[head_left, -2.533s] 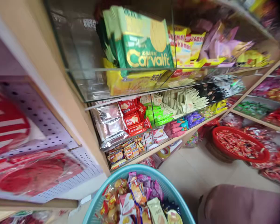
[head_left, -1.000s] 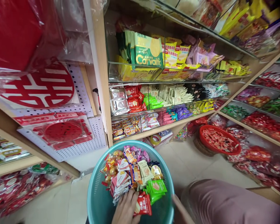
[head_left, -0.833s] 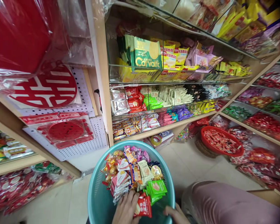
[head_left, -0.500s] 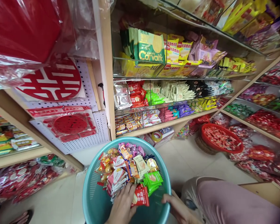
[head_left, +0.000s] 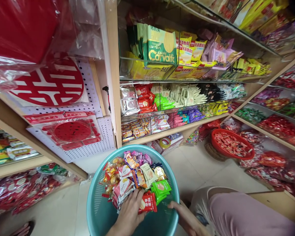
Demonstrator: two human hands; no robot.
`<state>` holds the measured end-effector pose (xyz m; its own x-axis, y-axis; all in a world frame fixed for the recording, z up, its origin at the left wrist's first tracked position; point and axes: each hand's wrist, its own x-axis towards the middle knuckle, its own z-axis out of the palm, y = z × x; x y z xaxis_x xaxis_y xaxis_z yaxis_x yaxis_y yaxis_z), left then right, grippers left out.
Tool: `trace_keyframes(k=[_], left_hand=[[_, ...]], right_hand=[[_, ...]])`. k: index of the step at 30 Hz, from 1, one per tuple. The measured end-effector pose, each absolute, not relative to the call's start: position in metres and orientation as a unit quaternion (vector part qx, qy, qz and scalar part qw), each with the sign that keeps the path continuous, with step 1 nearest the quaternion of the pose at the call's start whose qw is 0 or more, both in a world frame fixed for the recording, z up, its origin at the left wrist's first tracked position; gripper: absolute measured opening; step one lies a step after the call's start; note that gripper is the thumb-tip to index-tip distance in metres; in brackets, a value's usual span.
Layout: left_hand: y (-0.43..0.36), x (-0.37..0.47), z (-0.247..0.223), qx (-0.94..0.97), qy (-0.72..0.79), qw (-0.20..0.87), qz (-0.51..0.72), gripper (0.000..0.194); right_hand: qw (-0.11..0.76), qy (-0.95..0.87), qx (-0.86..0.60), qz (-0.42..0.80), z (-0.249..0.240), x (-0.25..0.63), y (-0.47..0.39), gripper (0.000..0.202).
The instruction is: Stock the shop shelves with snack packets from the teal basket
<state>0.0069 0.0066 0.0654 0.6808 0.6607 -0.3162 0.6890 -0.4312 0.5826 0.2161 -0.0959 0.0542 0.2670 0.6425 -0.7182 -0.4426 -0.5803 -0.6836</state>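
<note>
Currently, the round teal plastic basket (head_left: 96,200) is part-filled, left hand (head_left: 128,211) half-curled at glossy red packets (head_left: 149,202) (grip indeterminable), right hand (head_left: 187,217) fingers clamping its rim (head_left: 177,193).

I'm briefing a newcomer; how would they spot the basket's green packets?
Find the teal basket in front of the shelves. Inside, at right, the green packets lie beyond the red packets at the left hand, the only bright green wrappers there.

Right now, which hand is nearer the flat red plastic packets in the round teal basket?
Left hand: touching the red packets. Right hand: at the basket's rim.
</note>
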Motion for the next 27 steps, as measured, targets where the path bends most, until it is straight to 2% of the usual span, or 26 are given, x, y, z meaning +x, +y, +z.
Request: trace_keyframes(k=[2, 6, 9, 12, 15, 21, 23, 25, 27], left_hand=[[0.007, 0.007, 0.065, 0.843, 0.401, 0.359, -0.012, 0.070], [0.005, 0.000, 0.051, 0.847, 0.393, 0.356, 0.024, 0.070], [0.004, -0.004, 0.038, 0.858, 0.377, 0.344, 0.059, 0.070], [0.004, -0.004, 0.035, 0.867, 0.360, 0.336, 0.081, 0.065], [0.004, -0.002, 0.035, 0.868, 0.360, 0.327, 0.099, 0.062], [0.005, -0.004, 0.022, 0.856, 0.380, 0.337, 0.095, 0.069], [0.008, -0.010, 0.018, 0.863, 0.366, 0.330, 0.113, 0.070], [0.011, -0.019, 0.018, 0.870, 0.350, 0.318, 0.142, 0.064], [0.012, -0.029, 0.023, 0.857, 0.369, 0.321, 0.163, 0.049]], right_hand=[[0.468, -0.111, -0.677, 0.557, 0.061, 0.222, -0.095, 0.056], [0.500, -0.255, -0.743, 0.364, 0.075, 0.234, -0.092, 0.085], [0.378, -0.478, -0.745, 0.272, 0.088, 0.227, -0.084, 0.082], [0.196, -0.656, -0.673, 0.279, 0.093, 0.206, -0.069, 0.091], [0.102, -0.724, -0.612, 0.301, 0.084, 0.188, -0.055, 0.102], [0.080, -0.768, -0.577, 0.265, 0.057, 0.187, -0.041, 0.086], [0.073, -0.776, -0.573, 0.255, 0.055, 0.190, -0.037, 0.087], [0.067, -0.782, -0.569, 0.245, 0.052, 0.192, -0.034, 0.091], [0.063, -0.790, -0.564, 0.232, 0.048, 0.194, -0.033, 0.094]])
